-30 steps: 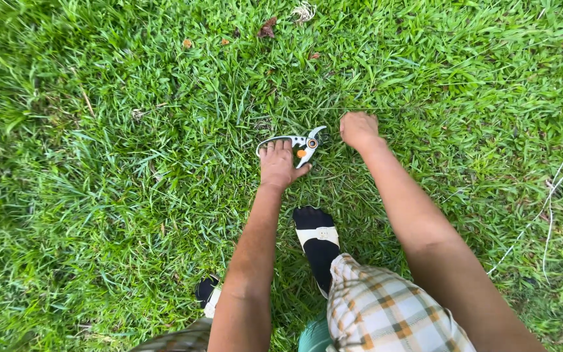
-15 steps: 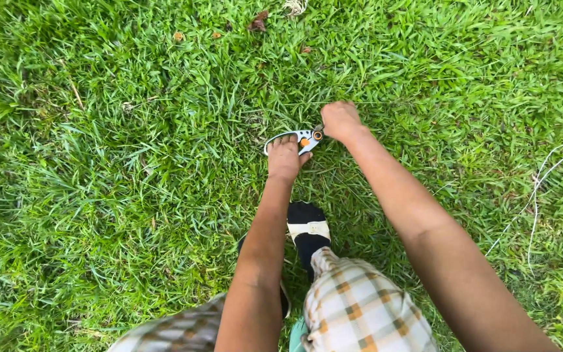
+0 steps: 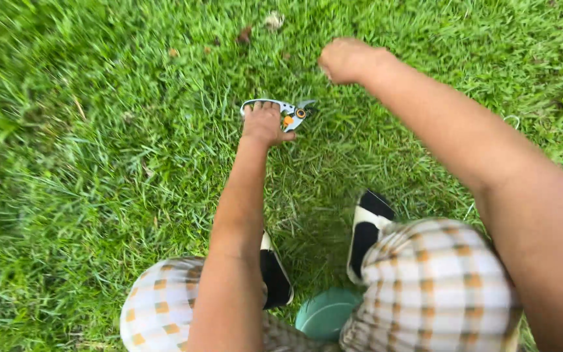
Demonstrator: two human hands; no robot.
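Ground surface: a lawn of dense green grass [image 3: 99,195], its blades long and uneven, filling the whole view. Lying on the grass at the far centre are a few dry brown leaves [image 3: 245,34] and a pale scrap of debris [image 3: 272,21], close to one another. A thin pale strand [image 3: 513,119] lies on the grass at the right. Standing on the grass at the near centre are two black-and-white shoes, the left shoe [image 3: 274,274] and the right shoe [image 3: 366,231]. A round green object [image 3: 326,313] sits just near of them, between the two; its kind cannot be told.
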